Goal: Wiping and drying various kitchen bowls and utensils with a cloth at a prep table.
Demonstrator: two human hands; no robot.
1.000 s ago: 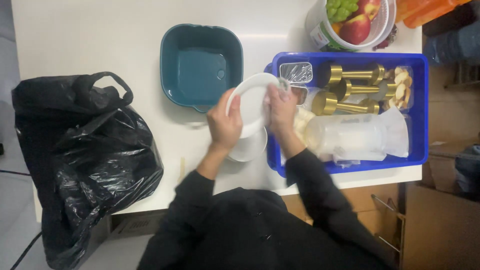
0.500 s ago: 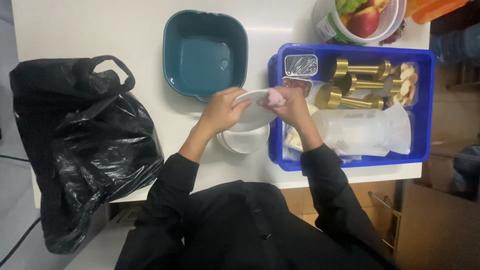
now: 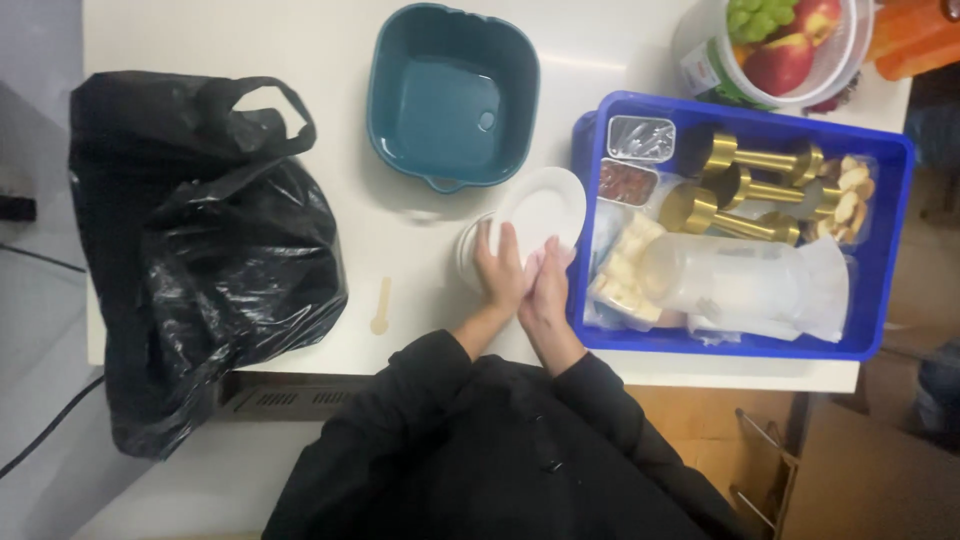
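White plate point(image 3: 541, 208) btwn both hands' fingers point(image 3: 497, 250)

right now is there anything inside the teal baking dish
No, the teal baking dish sits empty on the white table, showing only its bare glazed bottom.

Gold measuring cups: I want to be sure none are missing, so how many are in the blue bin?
3 gold measuring cups: one at the back, one in the middle, one nearest the person, all inside the blue bin. More could be hidden underneath.
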